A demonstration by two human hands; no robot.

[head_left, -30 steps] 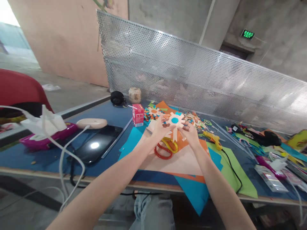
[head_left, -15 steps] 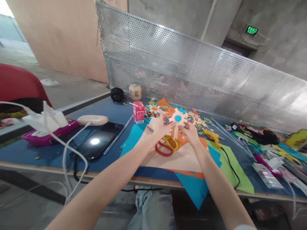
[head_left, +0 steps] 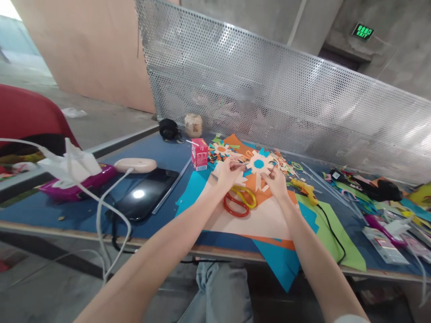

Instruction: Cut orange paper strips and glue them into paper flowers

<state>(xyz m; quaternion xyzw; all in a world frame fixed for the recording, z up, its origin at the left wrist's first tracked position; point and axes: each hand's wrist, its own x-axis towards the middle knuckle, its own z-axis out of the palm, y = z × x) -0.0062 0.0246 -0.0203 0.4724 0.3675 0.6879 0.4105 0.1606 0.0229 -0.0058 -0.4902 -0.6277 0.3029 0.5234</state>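
A pale peach paper flower with a blue fringed centre is held upright above the table, a paper strip hanging below it. My right hand pinches its lower right edge. My left hand is closed in a pinch at its left petals; the fingertips partly hide the contact. Just below the hands lie scissors with one red and one yellow handle loop, their blades hidden. They rest on peach paper stacked over orange and blue sheets.
Paper scraps and another paper flower lie behind my hands, near a pink drink carton. A yellow glue gun rests on the right by green paper. Left are a phone and tissue pack. A perforated metal panel borders the back.
The whole view has shifted slightly, with the table's things now further right. Both hands still hold the flower in front of the scraps; its face has turned a little.
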